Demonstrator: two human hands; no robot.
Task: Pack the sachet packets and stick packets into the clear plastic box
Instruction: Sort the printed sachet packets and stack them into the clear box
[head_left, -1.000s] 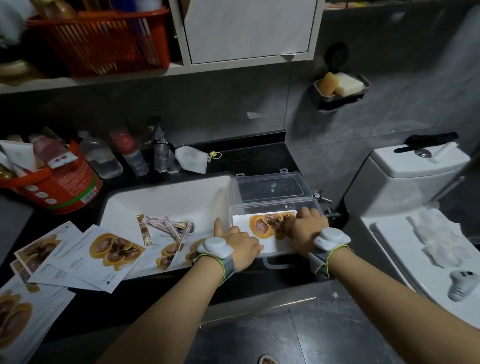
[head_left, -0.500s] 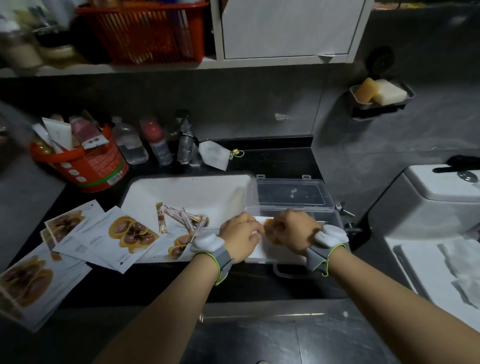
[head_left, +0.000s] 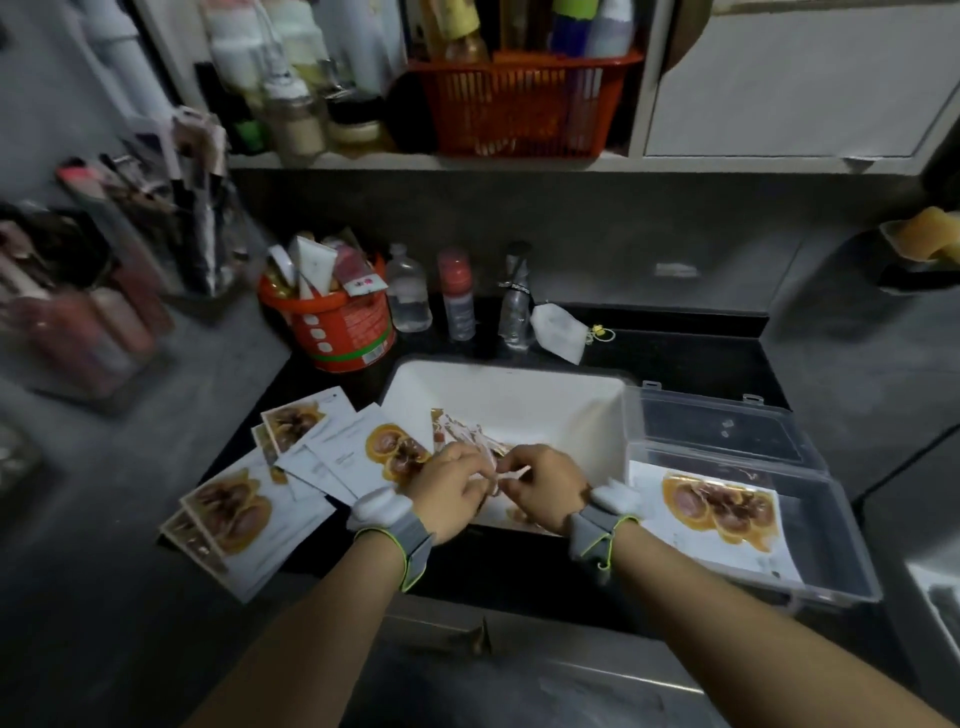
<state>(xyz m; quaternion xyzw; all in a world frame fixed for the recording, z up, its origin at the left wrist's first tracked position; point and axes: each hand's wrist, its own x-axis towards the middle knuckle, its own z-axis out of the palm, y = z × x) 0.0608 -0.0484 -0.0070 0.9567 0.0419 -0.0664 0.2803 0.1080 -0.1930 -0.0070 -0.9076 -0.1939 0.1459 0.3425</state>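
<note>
- Head view: thin brown-and-white stick packets (head_left: 464, 435) lie heaped at the front of a white rectangular sink (head_left: 519, 392).
- Fingers curled, the left hand (head_left: 449, 491) and the right hand (head_left: 546, 488) each pinch stick packets from the heap.
- One flat white sachet packet (head_left: 719, 506) with an orange print lies inside the clear plastic box (head_left: 818, 535), lid open, just right of the sink.
- More sachet packets (head_left: 311, 467) fan across the dark counter (head_left: 675, 364) at left.

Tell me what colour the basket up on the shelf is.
The basket is orange-red, shown plainly in the head view, the only one.
</note>
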